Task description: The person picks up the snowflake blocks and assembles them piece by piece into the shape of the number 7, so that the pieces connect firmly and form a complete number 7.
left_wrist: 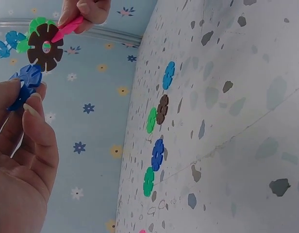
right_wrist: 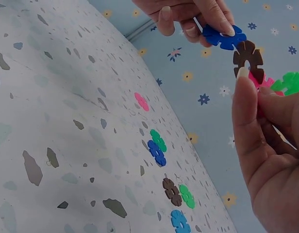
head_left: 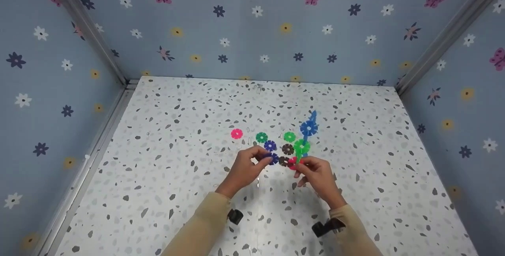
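Above the table my two hands hold a chain of notched plastic snowflake discs between them. With thumb and fingers my left hand [head_left: 246, 166] pinches the dark blue disc [left_wrist: 29, 80] at the chain's left end. A brown disc [left_wrist: 45, 47] is slotted into it, and a pink disc [right_wrist: 262, 83] follows. My right hand [head_left: 318, 174] pinches that pink disc. From there the chain runs on through a green disc [head_left: 302, 146] to light blue discs [head_left: 309, 128], which reach up and away in the head view.
Loose discs lie flat on the speckled table [head_left: 177, 129]: a pink one [head_left: 236, 133], a teal one [head_left: 261, 137], a blue one [head_left: 270, 145], a brown one [head_left: 288, 149], a green one [head_left: 289, 137] and a light blue one [left_wrist: 169, 75]. Flower-patterned walls [head_left: 252, 23] enclose the table's back and sides.
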Available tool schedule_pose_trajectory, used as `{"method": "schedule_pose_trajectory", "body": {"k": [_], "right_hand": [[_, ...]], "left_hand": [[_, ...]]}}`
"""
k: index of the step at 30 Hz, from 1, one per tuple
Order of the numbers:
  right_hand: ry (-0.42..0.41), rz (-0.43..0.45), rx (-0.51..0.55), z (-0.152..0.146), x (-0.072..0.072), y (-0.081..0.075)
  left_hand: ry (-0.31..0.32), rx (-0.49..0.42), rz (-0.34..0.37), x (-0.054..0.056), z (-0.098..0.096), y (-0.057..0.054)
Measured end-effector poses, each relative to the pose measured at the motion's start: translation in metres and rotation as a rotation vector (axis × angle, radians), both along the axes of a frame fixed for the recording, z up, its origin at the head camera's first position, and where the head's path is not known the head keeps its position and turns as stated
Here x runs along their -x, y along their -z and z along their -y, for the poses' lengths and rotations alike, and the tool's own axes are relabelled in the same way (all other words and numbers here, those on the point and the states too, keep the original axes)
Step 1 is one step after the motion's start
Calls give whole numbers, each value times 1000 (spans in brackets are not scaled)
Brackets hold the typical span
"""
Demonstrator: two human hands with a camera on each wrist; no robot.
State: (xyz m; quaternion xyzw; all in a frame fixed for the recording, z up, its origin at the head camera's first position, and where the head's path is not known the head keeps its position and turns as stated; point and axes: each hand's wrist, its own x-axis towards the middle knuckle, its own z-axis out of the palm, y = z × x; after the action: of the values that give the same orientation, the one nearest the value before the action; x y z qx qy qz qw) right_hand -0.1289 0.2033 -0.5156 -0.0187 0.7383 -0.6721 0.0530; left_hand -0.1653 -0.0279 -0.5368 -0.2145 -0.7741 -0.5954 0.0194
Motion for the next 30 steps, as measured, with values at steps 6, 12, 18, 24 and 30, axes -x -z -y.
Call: {"method": "schedule_pose_trajectory", "body": {"k": [6, 12, 18, 24, 30], "right_hand": [[-4, 6, 1, -4, 7, 19], [-18, -24, -15, -4, 8, 20], [-18, -32, -73, -3, 9, 19], [-7, -47, -115, -2, 10, 17], [-12, -77, -139, -2, 11, 20]], "left_hand": [[13, 9, 8, -8, -1, -17], [30, -26, 5, -19, 0, -38], [43, -64, 51, -18, 0, -35], [38, -95, 87, -17, -2, -36], [39, -129, 97, -19, -4, -31]]}}
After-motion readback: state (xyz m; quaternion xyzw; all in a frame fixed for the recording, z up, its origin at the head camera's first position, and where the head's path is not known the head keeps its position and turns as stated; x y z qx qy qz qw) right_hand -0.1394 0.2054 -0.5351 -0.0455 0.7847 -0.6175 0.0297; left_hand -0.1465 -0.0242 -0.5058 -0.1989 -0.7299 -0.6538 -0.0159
